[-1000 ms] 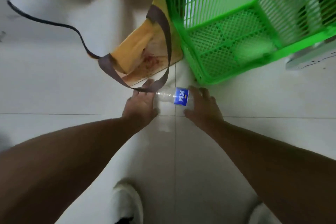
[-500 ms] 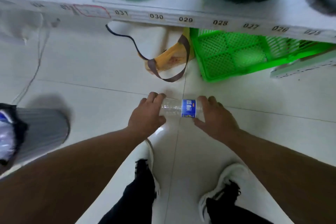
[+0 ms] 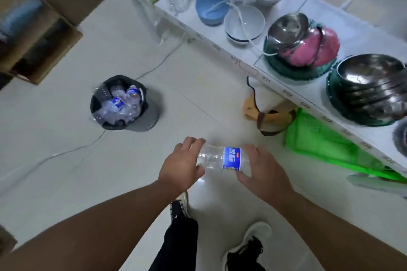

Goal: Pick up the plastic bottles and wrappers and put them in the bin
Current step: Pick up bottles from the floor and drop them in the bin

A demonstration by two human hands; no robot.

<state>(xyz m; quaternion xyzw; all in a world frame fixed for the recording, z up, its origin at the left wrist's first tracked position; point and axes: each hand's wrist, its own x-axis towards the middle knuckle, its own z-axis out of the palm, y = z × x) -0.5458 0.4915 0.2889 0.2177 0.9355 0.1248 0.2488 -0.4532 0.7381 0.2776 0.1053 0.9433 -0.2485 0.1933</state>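
Since the earlier frame the plastic bottle (image 3: 222,159) has risen from the floor; the bin (image 3: 123,103) is now in view. Left hand (image 3: 181,166) and right hand (image 3: 262,171) grip its ends. Judged empty, light, crushable, slippery: hold the ends.

We hold a water bottle (image 3: 222,158) made of clear, crinkly plastic with a shiny blue paper-like label (image 3: 232,158). The floor (image 3: 198,86) is smooth, pale tile that shines a bit. The bin (image 3: 120,103) has a black plastic bag inside, full of more clear plastic bottles. The steel bowls (image 3: 372,81) on the shelf are shiny metal, like mirrors. The white bowl (image 3: 244,22) and the blue bowl (image 3: 212,7) look smooth and glossy. The green basket (image 3: 319,138) is bright plastic mesh. The tan bag (image 3: 267,114) looks like soft matt cloth. The boxes (image 3: 39,35) look like dull brown cardboard.
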